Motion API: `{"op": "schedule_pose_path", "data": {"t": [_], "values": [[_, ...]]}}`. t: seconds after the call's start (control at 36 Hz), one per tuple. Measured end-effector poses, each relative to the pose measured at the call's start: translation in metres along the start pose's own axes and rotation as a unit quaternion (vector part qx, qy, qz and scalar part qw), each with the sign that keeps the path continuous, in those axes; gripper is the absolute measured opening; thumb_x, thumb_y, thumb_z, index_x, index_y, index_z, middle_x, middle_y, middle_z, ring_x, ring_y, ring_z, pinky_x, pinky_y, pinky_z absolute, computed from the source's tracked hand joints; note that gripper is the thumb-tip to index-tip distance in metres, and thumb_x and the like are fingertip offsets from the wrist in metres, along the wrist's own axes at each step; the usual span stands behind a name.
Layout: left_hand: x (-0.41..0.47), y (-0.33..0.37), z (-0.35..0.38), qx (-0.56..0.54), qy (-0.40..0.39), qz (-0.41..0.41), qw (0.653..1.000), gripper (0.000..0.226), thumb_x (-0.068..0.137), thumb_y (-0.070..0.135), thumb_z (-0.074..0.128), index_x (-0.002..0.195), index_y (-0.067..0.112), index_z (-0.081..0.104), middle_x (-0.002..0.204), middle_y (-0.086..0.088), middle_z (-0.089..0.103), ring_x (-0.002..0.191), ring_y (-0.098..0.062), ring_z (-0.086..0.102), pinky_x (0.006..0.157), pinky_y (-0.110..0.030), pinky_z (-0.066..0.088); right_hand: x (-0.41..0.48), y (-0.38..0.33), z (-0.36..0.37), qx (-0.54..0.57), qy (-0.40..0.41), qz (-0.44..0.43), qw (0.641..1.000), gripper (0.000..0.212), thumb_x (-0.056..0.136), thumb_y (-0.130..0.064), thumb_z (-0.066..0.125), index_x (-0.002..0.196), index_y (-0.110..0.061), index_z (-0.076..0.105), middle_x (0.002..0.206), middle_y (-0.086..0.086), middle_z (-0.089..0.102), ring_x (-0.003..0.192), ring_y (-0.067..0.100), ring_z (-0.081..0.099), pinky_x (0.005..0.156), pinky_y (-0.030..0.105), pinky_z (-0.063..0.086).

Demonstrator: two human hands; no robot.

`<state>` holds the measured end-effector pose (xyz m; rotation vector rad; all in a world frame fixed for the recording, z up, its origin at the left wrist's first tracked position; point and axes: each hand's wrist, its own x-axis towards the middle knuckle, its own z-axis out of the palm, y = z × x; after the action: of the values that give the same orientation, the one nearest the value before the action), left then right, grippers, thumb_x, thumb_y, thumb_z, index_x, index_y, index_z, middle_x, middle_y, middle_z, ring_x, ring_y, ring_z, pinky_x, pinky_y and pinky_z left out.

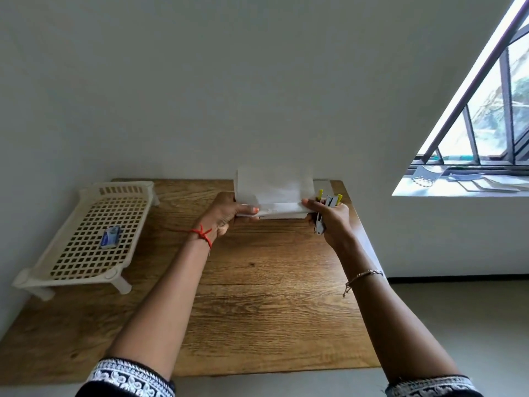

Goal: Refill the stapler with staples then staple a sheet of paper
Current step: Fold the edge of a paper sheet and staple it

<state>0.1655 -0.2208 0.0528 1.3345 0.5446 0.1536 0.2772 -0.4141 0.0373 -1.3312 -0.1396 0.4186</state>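
Both arms extend toward frame centre. The left hand (226, 216) pinches the folded paper (274, 190) at its left edge. The right hand (333, 223) grips the stapler (329, 202), fingertips touching the paper's right edge.

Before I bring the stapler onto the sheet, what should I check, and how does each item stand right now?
1. Paper steadied on its left side: ok, the left hand pinches its left edge.
2. Stapler in hand: ok, the right hand grips it while its fingertips also touch the paper's right edge.
3. Stapler mouth around the paper: not ok, it sits beside the edge, not over it.
4. Staples loaded: cannot tell, the hand hides the magazine.
5. Staple box out of the way: ok, it lies on the white rack at far left.
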Motion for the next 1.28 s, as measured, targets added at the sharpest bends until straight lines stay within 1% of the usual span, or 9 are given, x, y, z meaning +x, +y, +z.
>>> {"op": "schedule_pose_path", "data": {"t": [0.22, 0.36, 0.53, 0.67, 0.72, 0.86, 1.03, 1.11, 1.28], "values": [[-0.002, -0.001, -0.004, 0.002, -0.02, 0.013, 1.0, 0.04, 0.074, -0.018, 0.061, 0.113, -0.011, 0.056, 0.093, -0.01, 0.065, 0.066, -0.017, 0.072, 0.059, -0.024, 0.06, 0.002, -0.002, -0.004, 0.014, -0.064, 0.04, 0.997, 0.009, 0.076, -0.007, 0.072, 0.077, -0.005, 0.063, 0.055, 0.001, 0.062, 0.045, 0.009, 0.057, 0.041, 0.017, 0.045], [-0.001, 0.001, -0.008, -0.016, -0.025, 0.02, 0.999, 0.033, 0.076, -0.015, 0.061, 0.108, -0.01, 0.058, 0.093, -0.01, 0.066, 0.067, -0.017, 0.072, 0.06, -0.024, 0.06, 0.003, 0.003, -0.005, 0.01, -0.122, 0.094, 0.988, 0.014, 0.085, -0.016, 0.063, 0.089, -0.003, 0.065, 0.053, 0.0, 0.054, 0.04, 0.005, 0.046, 0.037, 0.016, 0.035], [0.002, -0.005, -0.008, -0.054, -0.005, 0.035, 0.998, 0.02, 0.074, -0.014, 0.064, 0.088, 0.0, 0.063, 0.091, -0.01, 0.067, 0.066, -0.017, 0.072, 0.063, -0.027, 0.06, -0.001, 0.011, 0.01, 0.092, -0.078, 0.121, 0.985, 0.015, 0.076, -0.019, 0.068, 0.084, -0.009, 0.06, 0.072, -0.003, 0.064, 0.041, 0.003, 0.042, 0.037, 0.013, 0.031], [0.003, -0.01, -0.008, -0.086, 0.021, 0.039, 0.995, 0.018, 0.073, -0.014, 0.064, 0.084, 0.0, 0.064, 0.091, -0.011, 0.067, 0.065, -0.017, 0.072, 0.064, -0.028, 0.06, -0.004, 0.013, 0.02, 0.096, -0.047, 0.121, 0.987, 0.018, 0.078, -0.024, 0.069, 0.085, -0.012, 0.056, 0.054, -0.01, 0.056, 0.036, 0.004, 0.038, 0.035, 0.016, 0.026], [0.002, -0.009, -0.007, -0.098, 0.022, 0.037, 0.994, 0.018, 0.074, -0.015, 0.063, 0.085, -0.001, 0.063, 0.09, -0.011, 0.067, 0.064, -0.017, 0.072, 0.062, -0.027, 0.06, -0.003, 0.014, 0.023, 0.108, -0.027, 0.114, 0.987, 0.015, 0.078, -0.02, 0.071, 0.08, -0.013, 0.058, 0.059, -0.007, 0.054, 0.035, 0.004, 0.039, 0.034, 0.017, 0.026], [0.001, -0.006, -0.003, -0.165, 0.033, 0.028, 0.985, 0.017, 0.076, -0.015, 0.06, 0.086, -0.001, 0.062, 0.089, -0.01, 0.067, 0.079, -0.025, 0.067, 0.057, -0.026, 0.06, -0.005, 0.011, 0.031, 0.121, 0.016, 0.085, 0.989, 0.02, 0.074, -0.01, 0.073, 0.088, -0.006, 0.06, 0.048, -0.004, 0.056, 0.034, 0.007, 0.045, 0.032, 0.017, 0.032], [-0.002, -0.009, 0.013, -0.326, 0.026, 0.0, 0.945, 0.01, 0.084, -0.005, 0.057, 0.086, 0.004, 0.06, 0.067, -0.006, 0.073, 0.059, -0.015, 0.071, 0.052, -0.024, 0.058, -0.009, 0.004, 0.048, 0.186, 0.042, 0.054, 0.98, 0.017, 0.072, 0.0, 0.073, 0.085, 0.004, 0.062, 0.065, 0.008, 0.067, 0.049, 0.013, 0.063, 0.042, 0.019, 0.046], [-0.002, -0.012, 0.023, -0.349, 0.024, -0.002, 0.937, 0.013, 0.084, -0.007, 0.056, 0.088, 0.005, 0.059, 0.066, -0.006, 0.073, 0.059, -0.017, 0.071, 0.056, -0.026, 0.06, -0.01, 0.001, 0.053, 0.188, 0.047, 0.043, 0.98, 0.015, 0.072, 0.003, 0.072, 0.082, 0.004, 0.061, 0.068, 0.01, 0.067, 0.05, 0.015, 0.064, 0.046, 0.02, 0.05], [0.002, -0.007, 0.034, -0.369, 0.086, 0.013, 0.925, 0.02, 0.078, -0.015, 0.06, 0.082, 0.005, 0.06, 0.06, -0.004, 0.072, 0.055, -0.016, 0.07, 0.05, -0.025, 0.058, -0.013, -0.002, 0.054, 0.211, 0.037, 0.048, 0.976, 0.014, 0.075, -0.005, 0.072, 0.084, -0.002, 0.061, 0.07, 0.007, 0.058, 0.05, 0.009, 0.058, 0.049, 0.018, 0.049]]}}
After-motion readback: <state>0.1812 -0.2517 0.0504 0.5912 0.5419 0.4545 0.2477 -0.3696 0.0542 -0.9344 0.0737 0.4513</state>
